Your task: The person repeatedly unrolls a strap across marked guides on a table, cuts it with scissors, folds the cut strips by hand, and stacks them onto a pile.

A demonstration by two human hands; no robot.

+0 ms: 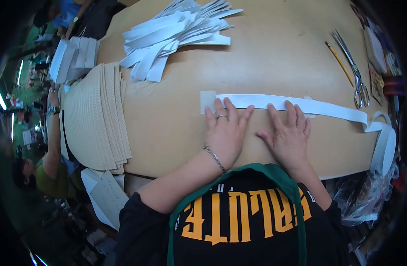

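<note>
A long white strip (332, 109) lies flat across the table, running right to a loose roll (383, 150) at the table's right edge. The fingertips of my left hand (226, 131) rest on the strip near its left end, fingers spread. Beside that end is a pale patch (207, 101) on the table. My right hand (290, 137) lies further right, its fingers apart and some fingertips on the strip's lower edge. Part of another pale patch shows under the strip, just right of my right hand.
Cut white strips (177, 37) are heaped at the back. Stacked beige ribbed sheets (97, 115) lie left, near white boxes (75, 57). Scissors (355, 71) and a yellow pencil (339, 63) lie back right. Another person's arm (53, 128) is at far left.
</note>
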